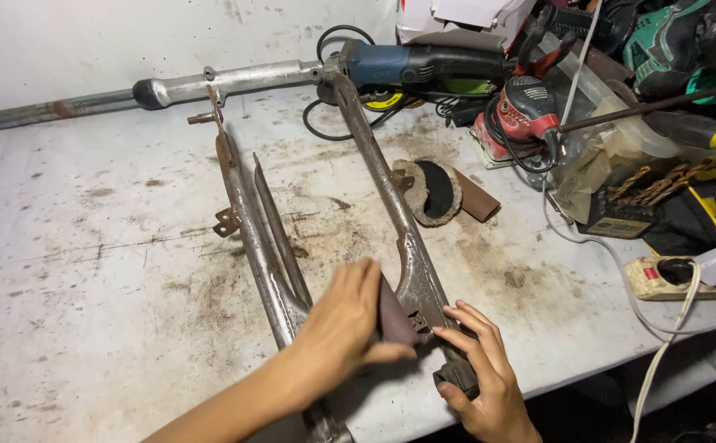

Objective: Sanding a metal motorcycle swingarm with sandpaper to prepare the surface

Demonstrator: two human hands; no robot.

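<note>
Head view: left hand (337, 328) fingers pinch sandpaper (395, 316), right hand (481, 381) grips frame (391, 189) on stained table (87, 271).

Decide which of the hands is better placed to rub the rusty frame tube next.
Left hand: it holds the sandpaper against the frame tube, while the right hand only steadies the frame's end.

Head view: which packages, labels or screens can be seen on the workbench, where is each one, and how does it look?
Cardboard box: top edge behind the blue angle grinder, white with a red patch.
Clear plastic bag: right side beside the red sander, crumpled, transparent.
Yellow round label: on the disc under the grinder.
No screens visible.
</note>
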